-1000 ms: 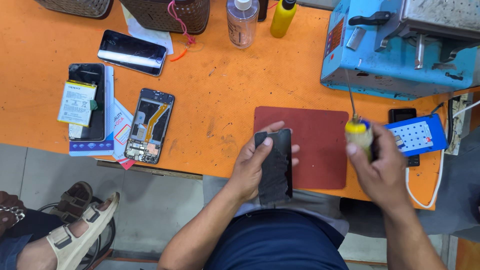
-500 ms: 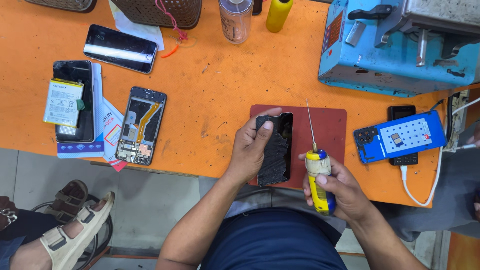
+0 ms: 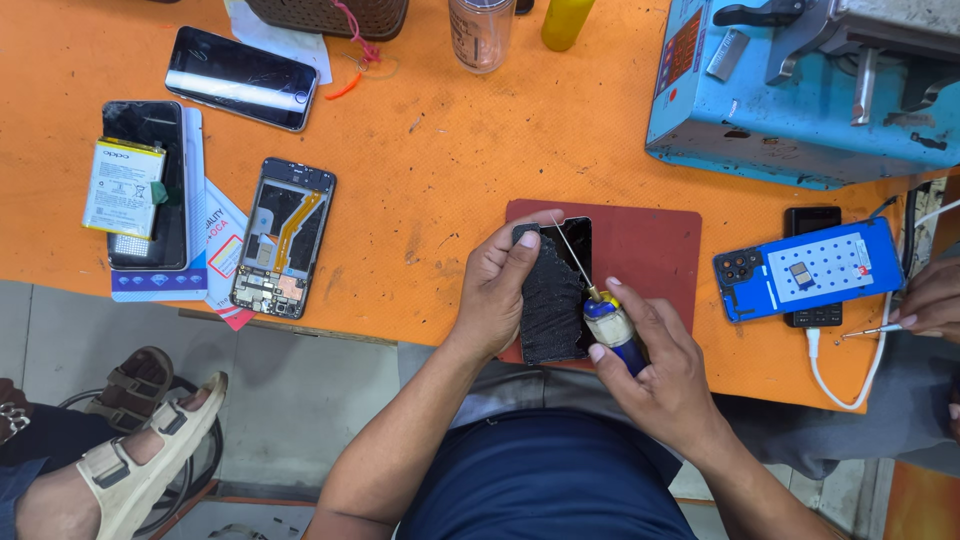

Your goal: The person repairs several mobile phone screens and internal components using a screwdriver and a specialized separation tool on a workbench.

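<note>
Much at the top edge is cut off: a dark woven basket (image 3: 330, 14) shows only its lower wall, so we cannot see what it holds; a clear plastic bottle (image 3: 481, 32) and a yellow bottle (image 3: 566, 22) show only their lower parts, their contents hard to judge. The blue machine (image 3: 800, 95) at upper right runs out of view too.

Our left hand (image 3: 497, 290) is clenched around the left edge of a cracked black phone screen (image 3: 556, 300), thumb on its top corner, holding it over the dark red mat (image 3: 640, 250) at the near edge of the orange surface (image 3: 450, 150). The hand hides the screen's left side. Our right hand (image 3: 655, 365) grasps a small blue and yellow tool (image 3: 612, 330); its thin metal needle slants up across the screen, and whether the tip touches the glass is too fine to tell.

At the far right another person's hand (image 3: 930, 300) is cut by the frame, beside a blue phone back (image 3: 808, 268) lying over a dark phone, with a white cable (image 3: 845, 370) looping below.

On the left lie an opened phone frame (image 3: 283, 238) with its orange flex exposed, a black phone (image 3: 240, 78) face up, and a battery (image 3: 122, 188) resting on another dark phone. Below the surface, a sandalled foot (image 3: 130, 460) shows, its owner out of view.
</note>
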